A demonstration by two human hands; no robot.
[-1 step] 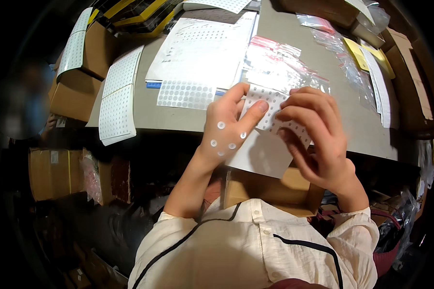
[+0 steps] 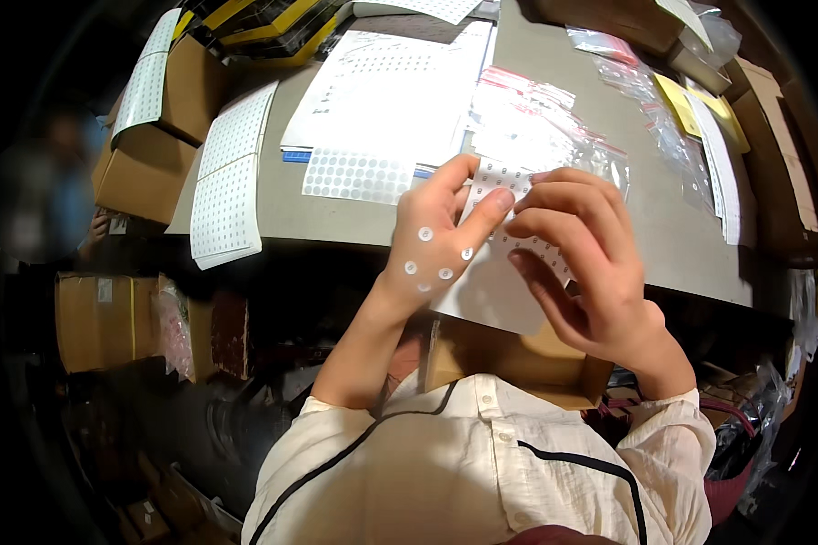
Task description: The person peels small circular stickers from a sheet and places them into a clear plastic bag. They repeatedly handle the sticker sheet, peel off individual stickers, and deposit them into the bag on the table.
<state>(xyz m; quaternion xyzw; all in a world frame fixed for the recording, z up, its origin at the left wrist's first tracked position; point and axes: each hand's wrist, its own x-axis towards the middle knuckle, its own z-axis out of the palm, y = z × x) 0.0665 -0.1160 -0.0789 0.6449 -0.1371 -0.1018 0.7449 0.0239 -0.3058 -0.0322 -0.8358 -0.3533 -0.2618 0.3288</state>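
Observation:
My left hand (image 2: 438, 227) grips a white sticker sheet (image 2: 489, 292) printed with rows of small round labels, thumb on top and fingers curled behind it. Part of the sheet is bent over, so that plain white backing shows below the printed rows. Several small round stickers (image 2: 410, 268) cling to the back of this hand and near the thumb. Over the sheet's right side, my right hand (image 2: 600, 263) curves with its thumb and fingers apart. Its fingertips are close to the labels; whether they touch cannot be told. An open cardboard box (image 2: 518, 359) sits below the sheet.
Past my hands, a grey table (image 2: 336, 218) carries a sheet of round grey dots (image 2: 359, 177), papers (image 2: 382, 100) and clear zip bags (image 2: 527, 113). Long label sheets (image 2: 227, 182) hang over the table's left edge beside cardboard boxes (image 2: 145, 177). A blurred person (image 2: 54, 191) is at far left.
My right hand has shifted left across the sheet, its fingertips nearer my left thumb. The whole view has moved slightly; my left hand keeps its hold.

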